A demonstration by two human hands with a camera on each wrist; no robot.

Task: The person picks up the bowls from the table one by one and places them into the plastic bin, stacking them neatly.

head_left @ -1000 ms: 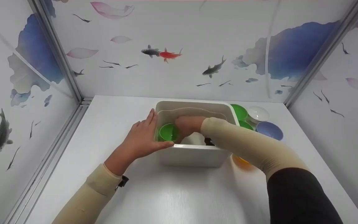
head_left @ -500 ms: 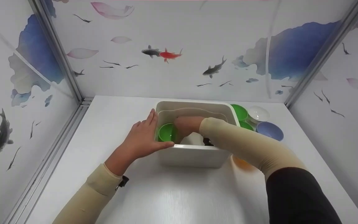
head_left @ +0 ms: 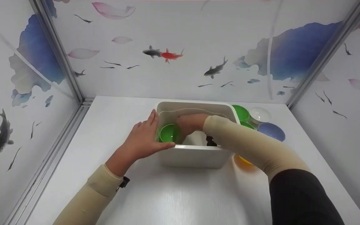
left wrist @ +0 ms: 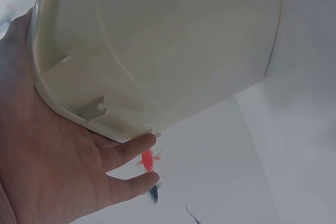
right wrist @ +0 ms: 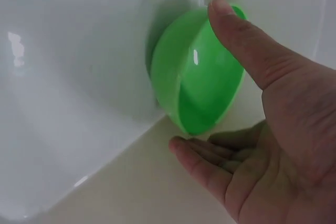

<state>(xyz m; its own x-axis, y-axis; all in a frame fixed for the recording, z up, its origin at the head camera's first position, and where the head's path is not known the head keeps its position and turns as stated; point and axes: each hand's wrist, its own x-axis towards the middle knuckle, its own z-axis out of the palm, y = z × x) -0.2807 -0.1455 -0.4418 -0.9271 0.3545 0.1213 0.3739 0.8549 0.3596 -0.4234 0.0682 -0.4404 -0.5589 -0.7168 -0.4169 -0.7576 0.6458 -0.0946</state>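
My right hand (right wrist: 278, 114) reaches down inside a white plastic bin (head_left: 195, 156). A small green bowl (right wrist: 205, 77) sits by the bin's left wall, between my thumb and fingers. The thumb lies across one side of its rim; the other fingertips are right at the opposite side, fairly straight. From the head view the right fingers are mostly hidden, and the bowl (head_left: 168, 133) shows left of the hand. My left hand (head_left: 142, 137) rests against the bin's left rim near the front corner, fingers extended and thumb along the front edge.
Right of the bin stand two green bowls (head_left: 241, 113), a white bowl (head_left: 260, 114) and a blue bowl (head_left: 271, 130). A yellow-orange bowl (head_left: 244, 161) is partly hidden under the right forearm. Printed walls enclose the white table (head_left: 173, 197) on the back and sides.
The green bowl has shifted slightly left inside the bin. My right hand moved a little left with it, then back right. The left hand and the bin have stayed put.
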